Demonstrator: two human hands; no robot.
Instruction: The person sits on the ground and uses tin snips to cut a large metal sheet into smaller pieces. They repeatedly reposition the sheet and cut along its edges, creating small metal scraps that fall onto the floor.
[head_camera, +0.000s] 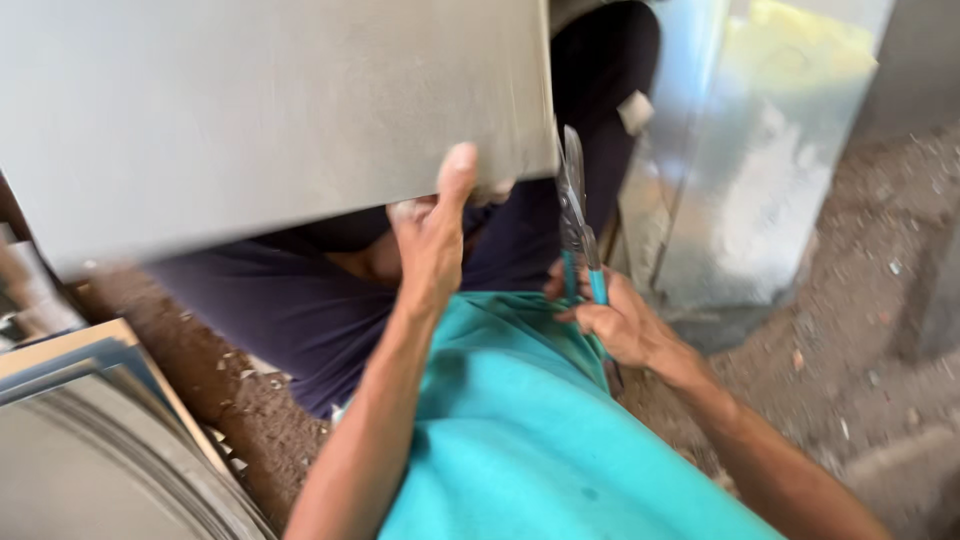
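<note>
The sheet (270, 110) is a plain dull grey with no pattern, and the snips (577, 225) have grey steel blades and bright blue handles. The shirt (540, 440) is a flat teal green and the trousers (300, 305) are dark navy, both without any print. The duct (740, 150) is shiny silver with a yellowish reflection near its top, the floor (870, 260) is brown-grey and speckled with pale bits, and the stack (90, 440) is grey with one tan edge.
</note>
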